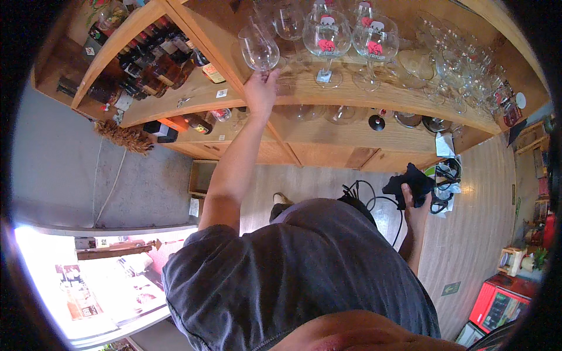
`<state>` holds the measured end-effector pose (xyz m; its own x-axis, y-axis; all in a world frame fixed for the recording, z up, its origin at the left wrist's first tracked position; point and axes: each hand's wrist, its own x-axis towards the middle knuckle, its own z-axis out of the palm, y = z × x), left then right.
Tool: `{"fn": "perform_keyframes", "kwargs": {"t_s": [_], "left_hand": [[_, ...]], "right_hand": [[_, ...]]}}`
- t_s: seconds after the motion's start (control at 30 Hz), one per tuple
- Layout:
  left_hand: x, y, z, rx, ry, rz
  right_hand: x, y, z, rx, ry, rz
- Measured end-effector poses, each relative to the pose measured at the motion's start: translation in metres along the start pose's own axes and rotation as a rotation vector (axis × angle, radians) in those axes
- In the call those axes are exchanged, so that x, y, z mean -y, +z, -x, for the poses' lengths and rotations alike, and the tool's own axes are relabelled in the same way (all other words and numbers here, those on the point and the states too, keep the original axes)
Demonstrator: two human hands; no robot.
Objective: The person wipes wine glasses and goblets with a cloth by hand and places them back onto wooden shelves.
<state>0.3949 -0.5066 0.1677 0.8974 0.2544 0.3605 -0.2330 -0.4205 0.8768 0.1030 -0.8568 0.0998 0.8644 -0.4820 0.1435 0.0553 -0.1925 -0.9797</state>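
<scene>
My left hand (261,91) reaches up to the wooden shelf, its fingers closed at the lower end of a clear wine glass (259,51). The glass stands beside the shelf's upright divider, and its stem is mostly hidden by my fingers. Lower down on the right, my right hand (414,205) grips a bunched black cloth (410,182). To the right of the wine glass are round goblets (327,40) with red and white prints on their bowls.
More stemware (462,64) crowds the shelf's right end. Bottles (153,61) fill the left compartment. Glasses also stand on the lower shelf (351,133). Black cables (369,196) and a bin (446,181) are near my right hand. A bright window (99,292) lies at lower left.
</scene>
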Motion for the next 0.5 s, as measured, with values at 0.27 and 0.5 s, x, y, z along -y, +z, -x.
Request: {"fn": "perform_keyframes", "kwargs": {"t_s": [0.27,0.5], "left_hand": [[0.002,0.000,-0.012,-0.051,-0.011,-0.077],[0.019,0.008,-0.023,-0.117,0.025,-0.107]], "right_hand": [[0.001,0.000,-0.003,0.028,-0.016,0.007],[-0.010,-0.001,0.001,0.009,0.019,0.010]]}}
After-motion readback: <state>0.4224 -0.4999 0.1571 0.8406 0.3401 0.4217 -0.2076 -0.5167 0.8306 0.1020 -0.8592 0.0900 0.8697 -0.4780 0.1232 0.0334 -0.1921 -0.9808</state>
